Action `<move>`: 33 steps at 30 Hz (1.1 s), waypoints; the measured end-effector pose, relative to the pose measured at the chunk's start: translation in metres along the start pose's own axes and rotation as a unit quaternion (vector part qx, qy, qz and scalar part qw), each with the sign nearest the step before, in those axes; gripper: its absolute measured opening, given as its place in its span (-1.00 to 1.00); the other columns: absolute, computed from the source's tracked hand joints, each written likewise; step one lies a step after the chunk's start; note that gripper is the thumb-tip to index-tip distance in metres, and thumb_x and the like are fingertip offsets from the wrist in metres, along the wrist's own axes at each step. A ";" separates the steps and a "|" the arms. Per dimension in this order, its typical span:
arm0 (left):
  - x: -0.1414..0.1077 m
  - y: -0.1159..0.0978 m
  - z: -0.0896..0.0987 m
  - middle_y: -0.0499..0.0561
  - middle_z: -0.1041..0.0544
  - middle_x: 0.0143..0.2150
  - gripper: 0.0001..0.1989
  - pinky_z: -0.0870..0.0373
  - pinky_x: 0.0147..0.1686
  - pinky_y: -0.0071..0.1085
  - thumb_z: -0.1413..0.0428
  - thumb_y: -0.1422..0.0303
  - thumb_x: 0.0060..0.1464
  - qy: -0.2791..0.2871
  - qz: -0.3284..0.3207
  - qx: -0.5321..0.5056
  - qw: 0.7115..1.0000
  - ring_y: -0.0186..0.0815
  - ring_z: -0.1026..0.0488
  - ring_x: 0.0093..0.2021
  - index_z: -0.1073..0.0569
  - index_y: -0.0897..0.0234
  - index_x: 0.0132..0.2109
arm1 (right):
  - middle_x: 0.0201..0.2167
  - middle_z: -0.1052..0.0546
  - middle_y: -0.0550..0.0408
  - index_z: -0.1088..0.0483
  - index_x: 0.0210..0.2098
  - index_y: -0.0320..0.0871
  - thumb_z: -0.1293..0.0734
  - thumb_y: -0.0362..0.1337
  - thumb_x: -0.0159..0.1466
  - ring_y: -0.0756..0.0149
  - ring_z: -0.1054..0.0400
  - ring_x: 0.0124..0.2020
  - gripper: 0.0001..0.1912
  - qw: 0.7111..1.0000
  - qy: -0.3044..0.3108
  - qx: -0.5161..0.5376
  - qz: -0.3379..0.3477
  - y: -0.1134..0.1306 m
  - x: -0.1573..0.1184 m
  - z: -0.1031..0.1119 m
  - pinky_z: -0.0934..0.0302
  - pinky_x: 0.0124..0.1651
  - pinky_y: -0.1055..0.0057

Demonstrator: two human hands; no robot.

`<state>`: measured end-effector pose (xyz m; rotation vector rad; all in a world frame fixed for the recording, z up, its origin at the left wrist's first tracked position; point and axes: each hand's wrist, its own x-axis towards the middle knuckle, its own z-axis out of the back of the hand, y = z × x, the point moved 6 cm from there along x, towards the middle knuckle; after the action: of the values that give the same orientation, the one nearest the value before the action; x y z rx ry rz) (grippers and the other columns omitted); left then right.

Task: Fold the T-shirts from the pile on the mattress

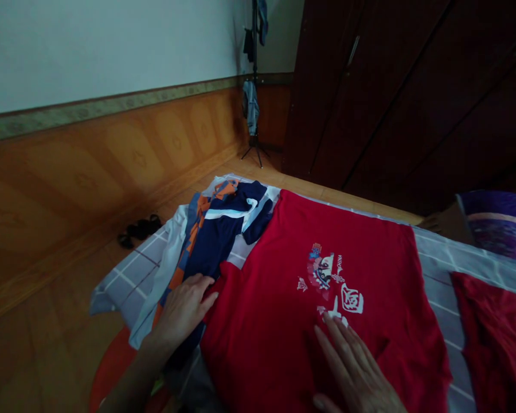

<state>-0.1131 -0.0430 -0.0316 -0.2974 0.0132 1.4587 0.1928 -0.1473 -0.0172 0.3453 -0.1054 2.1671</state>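
Observation:
A red T-shirt with a printed design and white characters lies spread on a grey checked cloth. My left hand rests at the shirt's left edge, beside its sleeve, with thumb and fingers apart and nothing held. Over the lower part of the print, my right hand lies with fingers stretched out. Left of the shirt is a dark blue garment with white and orange parts. Part of another red garment shows at the right edge.
A red round object is below my left forearm. Dark items lie on the floor by the wall. A clothes stand is in the corner, beside dark wardrobe doors. A box with purple material stands at right.

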 end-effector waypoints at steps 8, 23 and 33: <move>-0.007 0.000 -0.003 0.05 -0.42 -0.22 -0.87 -0.25 -0.22 -0.34 0.00 0.30 0.11 0.019 0.007 0.038 0.999 -0.18 -0.40 -0.18 -0.37 0.25 -0.26 | 0.35 0.13 -0.08 0.14 0.34 -0.16 -0.29 -0.08 0.25 0.04 0.30 0.35 -0.19 0.950 0.152 0.237 0.134 0.073 0.075 -0.036 0.21 0.33 0.03; -0.004 0.011 0.032 -0.05 -0.38 -0.34 -0.77 -0.28 -0.27 -0.45 -0.03 0.22 0.05 -0.035 -0.010 -0.411 0.911 -0.32 -0.32 -0.31 -0.26 0.25 -0.46 | 0.35 0.08 -0.10 0.04 0.32 -0.23 -0.21 0.04 0.28 0.02 0.32 0.35 -0.24 0.920 0.191 0.293 0.176 0.081 0.082 -0.063 0.37 0.34 0.03; 0.010 -0.106 0.005 -0.06 -0.45 -0.39 -0.77 -0.29 -0.42 -0.51 -0.04 0.28 0.12 0.096 -0.137 -0.426 0.889 -0.40 -0.36 -0.43 -0.42 0.26 -0.11 | -0.46 -0.45 0.19 -0.36 -0.25 -0.19 -0.25 -0.28 0.31 0.36 -0.28 -0.43 -0.89 0.936 0.021 0.218 0.275 0.104 0.070 -0.047 -0.15 -0.44 0.43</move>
<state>-0.0089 -0.0412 -0.0084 -1.1163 -0.5050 1.0726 0.0602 -0.1432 -0.0373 0.5725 0.3526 2.7493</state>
